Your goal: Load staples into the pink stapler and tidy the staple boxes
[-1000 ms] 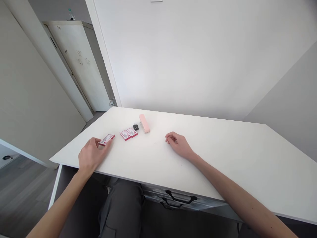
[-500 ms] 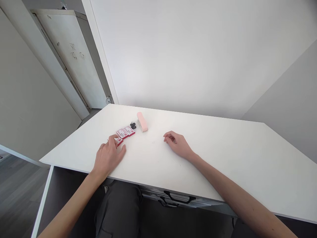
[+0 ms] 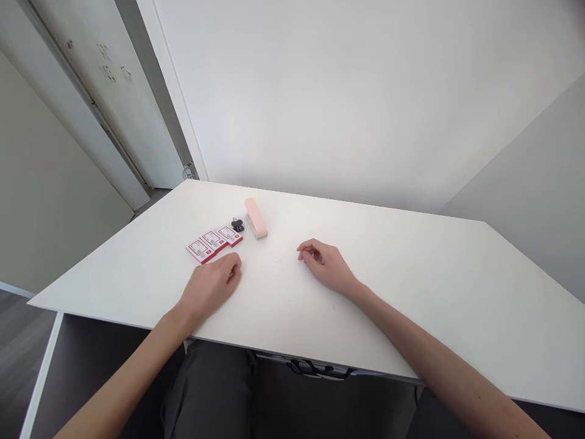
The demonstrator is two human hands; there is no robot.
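Observation:
My left hand (image 3: 211,285) rests on the white desk (image 3: 283,323), fingers curled into a loose fist with nothing seen in it. Just beyond it, three flat red-and-white boxes lie in a slanting row: a near box (image 3: 199,250), a middle box (image 3: 214,239) and a far box (image 3: 230,235). Small black binder clips (image 3: 237,225) sit beside the far box. To their right lies a pink stapler (image 3: 256,218). My right hand (image 3: 326,264) lies on its side on the desk, fingers loosely bent and a little apart, holding nothing I can see.
A white wall (image 3: 320,103) rises behind the desk's back edge. Drawer handles (image 3: 320,369) stick out under the front edge, near my leg (image 3: 210,390). A pale cabinet (image 3: 119,79) stands beyond the desk at the left.
My left hand has let go of the nearest box, drawn back to the right and curled its fingers. That box now lies fully visible in the row. My right hand keeps its place.

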